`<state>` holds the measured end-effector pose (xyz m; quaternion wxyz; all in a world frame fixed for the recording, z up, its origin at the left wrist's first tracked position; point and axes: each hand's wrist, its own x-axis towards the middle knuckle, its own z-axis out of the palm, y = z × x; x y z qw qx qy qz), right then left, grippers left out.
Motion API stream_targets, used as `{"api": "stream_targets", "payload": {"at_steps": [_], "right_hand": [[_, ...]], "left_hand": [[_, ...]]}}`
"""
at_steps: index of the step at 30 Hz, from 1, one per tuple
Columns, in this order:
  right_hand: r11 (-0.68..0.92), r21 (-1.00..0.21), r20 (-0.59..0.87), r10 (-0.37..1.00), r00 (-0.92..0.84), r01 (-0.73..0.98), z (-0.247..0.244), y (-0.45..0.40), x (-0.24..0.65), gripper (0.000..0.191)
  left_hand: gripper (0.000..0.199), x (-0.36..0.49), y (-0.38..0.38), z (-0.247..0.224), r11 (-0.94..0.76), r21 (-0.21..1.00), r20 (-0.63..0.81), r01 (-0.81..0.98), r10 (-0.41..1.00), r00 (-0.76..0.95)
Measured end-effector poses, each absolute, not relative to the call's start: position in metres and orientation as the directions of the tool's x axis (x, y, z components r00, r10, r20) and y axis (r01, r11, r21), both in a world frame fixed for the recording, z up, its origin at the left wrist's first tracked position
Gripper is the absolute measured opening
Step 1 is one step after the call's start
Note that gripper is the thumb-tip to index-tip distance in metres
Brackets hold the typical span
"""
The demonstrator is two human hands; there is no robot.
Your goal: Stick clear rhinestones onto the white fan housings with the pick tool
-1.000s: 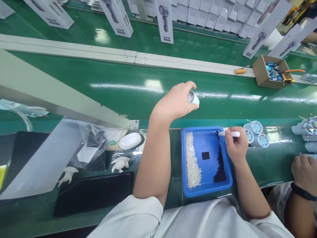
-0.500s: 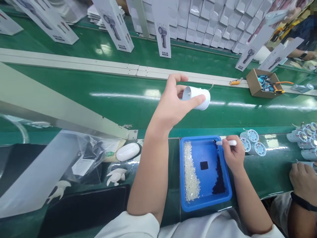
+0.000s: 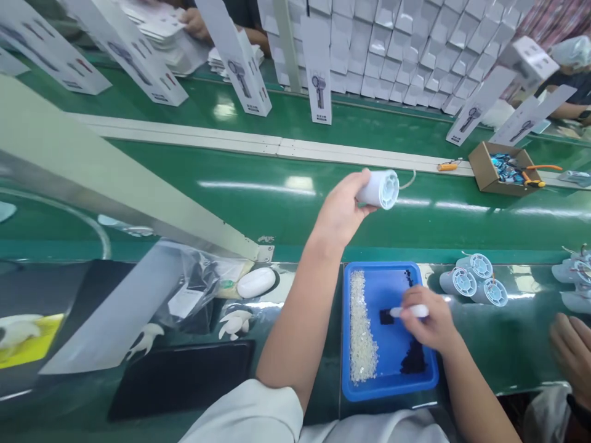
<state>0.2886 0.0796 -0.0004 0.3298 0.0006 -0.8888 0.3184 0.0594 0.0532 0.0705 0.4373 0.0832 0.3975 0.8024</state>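
Observation:
My left hand (image 3: 344,203) grips a pale blue cylindrical fan housing (image 3: 379,189) above the green bench, its spoked end facing right and a thin wire trailing from it. In my right hand (image 3: 429,320) is a white pen-shaped tool (image 3: 417,311), held in a pinch. Its tip is at a small black square (image 3: 386,317) in the blue tray (image 3: 345,344). Clear-white small pieces (image 3: 362,332) lie along the tray's left side; small black pieces (image 3: 414,358) lie along the right, partly hidden by my hand.
Several fan housings (image 3: 471,280) stand right of the tray, near a co-worker's hand (image 3: 572,344). A cardboard box (image 3: 503,175) with parts and pliers sits at the back right. At left are a white mouse (image 3: 256,282), a plastic bag (image 3: 189,289) and a slanting metal post (image 3: 138,184).
My left hand has turned the housing so its spoked end shows. My right hand has brought the tool from the tray's top right corner down and left to the black square. The view has shifted.

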Motion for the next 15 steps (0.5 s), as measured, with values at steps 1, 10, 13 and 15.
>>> {"api": "stream_targets", "payload": {"at_steps": [1,10,13,15], "right_hand": [[0.785,-0.578,0.544,0.165,-0.823,-0.225,0.0,0.078,0.288,0.007],[0.784,-0.592,0.761,0.466,-0.452,-0.189,-0.017,0.088,0.297,0.027],[0.722,-0.671,0.717,0.573,-0.396,-0.171,-0.023,0.087,0.298,0.035],[0.713,-0.689,0.699,0.609,-0.374,-0.127,-0.025,0.086,0.298,0.033]], "left_hand": [[0.013,0.062,0.056,0.069,-0.282,0.706,-0.235,-0.65,0.772,-0.591],[0.015,0.09,0.066,0.064,0.135,0.903,-0.302,-0.408,0.875,-0.378],[0.018,0.096,0.065,0.063,0.18,0.932,-0.296,-0.316,0.879,-0.374],[0.018,0.097,0.064,0.063,0.188,0.936,-0.295,-0.298,0.881,-0.369]]}}
